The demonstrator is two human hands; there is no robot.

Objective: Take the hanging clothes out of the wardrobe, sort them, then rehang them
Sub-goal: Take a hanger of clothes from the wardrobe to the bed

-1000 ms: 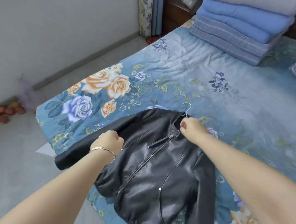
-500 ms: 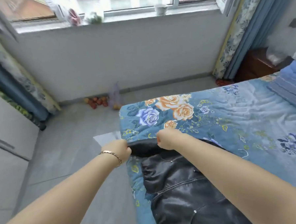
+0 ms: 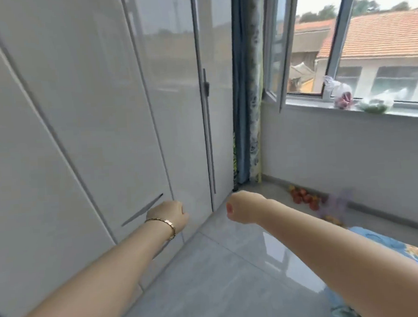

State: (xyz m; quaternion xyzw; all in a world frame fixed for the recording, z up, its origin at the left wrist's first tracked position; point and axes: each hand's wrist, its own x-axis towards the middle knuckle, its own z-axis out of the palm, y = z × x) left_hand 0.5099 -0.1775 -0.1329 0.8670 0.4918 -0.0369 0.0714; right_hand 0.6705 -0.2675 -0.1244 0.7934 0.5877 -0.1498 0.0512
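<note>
The white glossy wardrobe (image 3: 108, 110) fills the left half of the view, with its doors closed and a long dark handle (image 3: 209, 134) on the right door. My left hand (image 3: 170, 217), with a gold bracelet at the wrist, is stretched out in front of the lower wardrobe panel, fingers curled and holding nothing. My right hand (image 3: 242, 210) is stretched out beside it over the floor, also curled and empty. No clothes or hangers are in view.
Grey tiled floor (image 3: 221, 279) runs between the wardrobe and the bed corner with its blue floral cover (image 3: 411, 252). A blue curtain (image 3: 245, 108) hangs by the open window. Red fruit (image 3: 304, 198) lies on the floor by the wall. Bags sit on the sill (image 3: 360, 102).
I have turned from the bed to the wardrobe. Both hands let go of the black leather jacket, which is now out of view, and they are stretched forward, empty.
</note>
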